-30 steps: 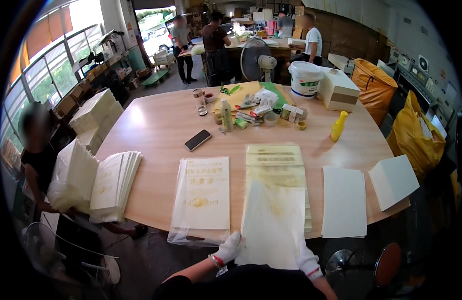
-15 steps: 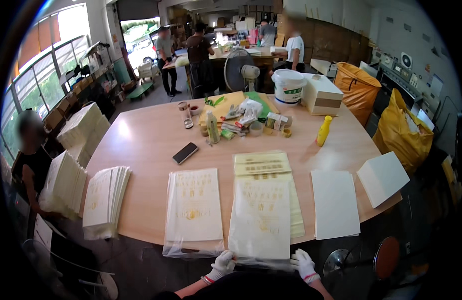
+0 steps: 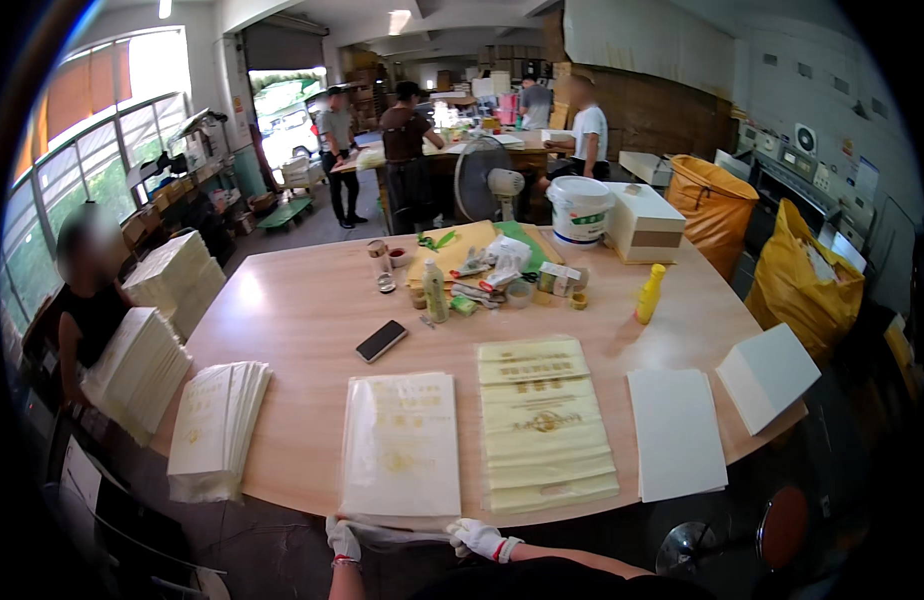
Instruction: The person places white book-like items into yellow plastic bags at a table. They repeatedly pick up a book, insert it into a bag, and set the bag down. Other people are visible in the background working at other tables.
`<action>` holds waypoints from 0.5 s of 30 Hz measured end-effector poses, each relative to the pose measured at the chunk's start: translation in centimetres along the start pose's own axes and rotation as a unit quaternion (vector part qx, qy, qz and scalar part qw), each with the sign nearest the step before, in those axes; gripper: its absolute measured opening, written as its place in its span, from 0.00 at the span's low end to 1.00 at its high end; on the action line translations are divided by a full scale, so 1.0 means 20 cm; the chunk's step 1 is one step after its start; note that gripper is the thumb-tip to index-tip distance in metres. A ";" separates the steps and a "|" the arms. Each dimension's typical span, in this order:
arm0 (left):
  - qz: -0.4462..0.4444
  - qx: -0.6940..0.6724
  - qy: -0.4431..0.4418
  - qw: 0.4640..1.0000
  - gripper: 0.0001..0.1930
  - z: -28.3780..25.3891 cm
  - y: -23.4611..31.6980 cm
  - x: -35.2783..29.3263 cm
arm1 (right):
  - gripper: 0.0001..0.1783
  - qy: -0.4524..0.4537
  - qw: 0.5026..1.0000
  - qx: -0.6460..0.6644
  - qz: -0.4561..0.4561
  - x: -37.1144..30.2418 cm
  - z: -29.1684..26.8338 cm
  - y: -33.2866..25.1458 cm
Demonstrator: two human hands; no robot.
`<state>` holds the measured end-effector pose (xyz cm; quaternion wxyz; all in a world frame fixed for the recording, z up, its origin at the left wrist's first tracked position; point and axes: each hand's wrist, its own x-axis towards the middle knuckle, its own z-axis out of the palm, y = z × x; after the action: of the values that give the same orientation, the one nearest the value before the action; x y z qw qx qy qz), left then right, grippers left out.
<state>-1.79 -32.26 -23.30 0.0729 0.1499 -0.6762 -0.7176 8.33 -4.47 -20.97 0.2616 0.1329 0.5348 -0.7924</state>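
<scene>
A clear plastic bag with a white board in it (image 3: 402, 450) lies at the table's near edge, gold print on its front, apparently on top of another bagged board. Its loose plastic end hangs toward me. At that end's left corner, my left hand (image 3: 344, 541), in a white glove, is closed on the plastic. The white-gloved right hand (image 3: 476, 540) grips the right corner, stretching the film between the two. Just right of the bag lies a flat pile of yellowish printed plastic bags (image 3: 547, 430). Further right are plain white boards (image 3: 677, 435).
Bagged boards (image 3: 217, 430) are fanned at the left edge; a white block (image 3: 769, 378) stands far right. A phone (image 3: 382, 341), a yellow bottle (image 3: 649, 294), a white bucket (image 3: 580, 212) and tape rolls lie further back. A stool (image 3: 782, 528) is at lower right. Several people are around.
Both hands have moved left with the bagged board, from over the yellowish bags onto the bagged board beside them. The yellowish pile is now uncovered. The view has tilted up slightly.
</scene>
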 end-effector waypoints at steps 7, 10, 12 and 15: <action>-0.118 0.420 -0.241 0.867 0.14 0.00 -0.26 -0.42 | 0.12 0.059 0.997 -0.042 0.004 -0.38 -0.25 0.02; 0.188 0.319 -0.468 0.802 0.07 0.50 0.35 -0.73 | 0.08 0.085 0.993 -0.008 0.081 -0.52 -0.45 0.02; 0.278 0.314 -0.459 0.783 0.07 0.76 0.26 -0.76 | 0.08 0.218 0.975 0.044 -0.015 -0.59 -0.54 -0.15; 0.352 0.294 -0.474 0.752 0.08 1.14 0.16 -0.87 | 0.12 0.297 0.952 -0.036 -0.059 -0.64 -0.76 0.01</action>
<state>7.10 -5.45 -17.19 -0.0571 -0.4437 -0.8066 -0.3863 17.96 12.80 -20.86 0.0484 0.3211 0.6236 -0.7112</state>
